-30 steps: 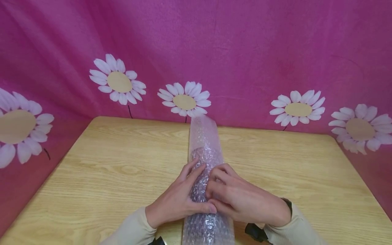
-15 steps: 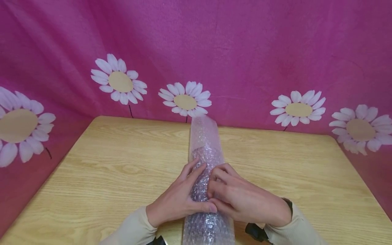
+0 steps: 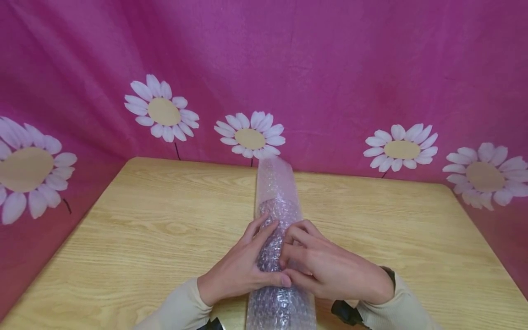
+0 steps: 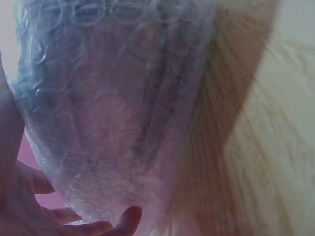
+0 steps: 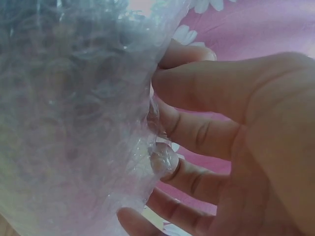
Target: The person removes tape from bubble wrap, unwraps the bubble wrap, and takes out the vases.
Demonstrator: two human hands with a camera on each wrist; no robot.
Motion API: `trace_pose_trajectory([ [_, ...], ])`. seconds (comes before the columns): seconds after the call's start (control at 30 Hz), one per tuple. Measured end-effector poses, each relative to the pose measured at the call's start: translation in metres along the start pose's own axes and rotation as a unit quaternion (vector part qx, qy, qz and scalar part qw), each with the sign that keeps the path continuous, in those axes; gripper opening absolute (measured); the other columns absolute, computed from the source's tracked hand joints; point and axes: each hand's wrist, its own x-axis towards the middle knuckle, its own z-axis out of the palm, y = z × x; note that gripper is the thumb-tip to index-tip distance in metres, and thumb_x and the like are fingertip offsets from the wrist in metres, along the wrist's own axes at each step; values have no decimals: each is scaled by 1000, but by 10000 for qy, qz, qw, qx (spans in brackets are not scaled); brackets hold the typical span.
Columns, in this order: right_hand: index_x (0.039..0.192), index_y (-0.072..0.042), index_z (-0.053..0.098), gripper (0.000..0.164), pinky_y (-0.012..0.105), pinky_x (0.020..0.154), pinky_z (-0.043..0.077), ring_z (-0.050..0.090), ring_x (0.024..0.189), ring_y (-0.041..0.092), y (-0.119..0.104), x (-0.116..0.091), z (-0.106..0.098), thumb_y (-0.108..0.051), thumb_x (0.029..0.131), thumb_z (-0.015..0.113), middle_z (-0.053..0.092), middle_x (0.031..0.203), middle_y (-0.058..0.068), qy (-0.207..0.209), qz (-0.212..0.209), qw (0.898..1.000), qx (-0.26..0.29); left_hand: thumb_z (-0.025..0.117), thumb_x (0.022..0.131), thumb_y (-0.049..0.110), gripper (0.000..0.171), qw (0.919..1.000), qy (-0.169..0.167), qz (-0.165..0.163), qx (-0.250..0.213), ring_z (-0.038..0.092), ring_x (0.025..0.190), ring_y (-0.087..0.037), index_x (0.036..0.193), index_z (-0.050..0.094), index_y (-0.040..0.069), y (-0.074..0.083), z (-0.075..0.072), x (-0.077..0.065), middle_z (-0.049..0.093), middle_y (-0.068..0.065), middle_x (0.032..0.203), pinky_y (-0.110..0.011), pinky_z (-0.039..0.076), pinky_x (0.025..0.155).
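Observation:
A long bundle in clear bubble wrap (image 3: pixel 282 302) lies lengthwise along the middle of the table, something dark showing through it. My left hand (image 3: pixel 239 270) holds it from the left, thumb laid across the top and fingers spread along the far part. In the left wrist view, fingertips (image 4: pixel 130 219) press the wrap's side. With bent fingers, my right hand (image 3: pixel 326 266) pinches the wrap on the bundle's right side, its thumb meeting the left thumb. A loose fold of film covers a fingertip (image 5: pixel 165 160) in the right wrist view. The wrapped object's kind is hidden.
A light wood table (image 3: pixel 173 220) is under the bundle. Behind it and at both sides hangs a magenta cloth (image 3: pixel 321 68) printed with white daisies. The wrap's flattened far end (image 3: pixel 274 172) reaches the table's back edge. Black straps (image 3: pixel 346 312) sit at the sleeve cuffs.
Both hands keep nearly the same place on the bundle. The right fingers have shifted very slightly to the right, and the camera view has moved a little.

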Motion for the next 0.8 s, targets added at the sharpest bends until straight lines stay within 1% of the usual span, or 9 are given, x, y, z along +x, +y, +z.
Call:
trace_pose_trajectory([
  [0.1, 97, -26, 70, 4, 28, 93, 50, 43, 114, 7, 0, 0, 0, -27, 101, 68, 53, 105, -13, 5, -21, 10000, 5, 76, 76, 74, 112, 10000, 7, 15, 24, 35, 155, -33, 165, 23, 34, -1, 0, 0, 9, 3, 176, -57, 42, 120],
  [0.2, 98, -27, 70, 4, 28, 94, 51, 43, 116, 7, 0, -1, 0, -29, 101, 68, 53, 106, -13, -15, -7, 10000, 19, 78, 76, 71, 112, 10000, -17, 39, 29, 35, 155, -34, 166, 22, 34, -1, 0, -1, 8, 3, 176, -57, 41, 121],
  [0.4, 100, -30, 71, 3, 30, 95, 51, 41, 118, 8, -2, -1, -1, -27, 99, 69, 51, 109, -12, -100, 120, 9998, 142, 79, 80, 67, 112, 9995, -283, 88, 138, 30, 157, -33, 166, 14, 37, -1, -4, -2, -2, 10, 176, -58, 40, 121],
  [0.57, 99, -29, 71, 3, 28, 93, 51, 40, 117, 9, -3, -3, -2, -26, 98, 70, 51, 109, -11, -58, 75, 9999, 131, 75, 80, 72, 115, 9986, -458, 155, 229, 27, 159, -33, 167, 9, 35, 0, -6, -2, -6, 10, 176, -58, 41, 120],
  [0.73, 98, -29, 70, 4, 28, 93, 50, 40, 117, 9, -3, -3, -2, -31, 101, 68, 50, 109, -11, -57, -35, 9999, 128, 73, 77, 78, 118, 9983, -547, 110, 164, 23, 160, -31, 166, 7, 37, -1, -6, -3, -9, 12, 176, -58, 40, 121],
  [0.8, 98, -30, 70, 5, 29, 94, 50, 40, 118, 9, -3, -2, -2, -32, 101, 67, 50, 109, -11, -135, 14, 9998, 162, 73, 77, 77, 118, 9983, -558, 85, 112, 22, 161, -30, 166, 7, 38, -1, -6, -3, -9, 13, 176, -58, 39, 122],
])
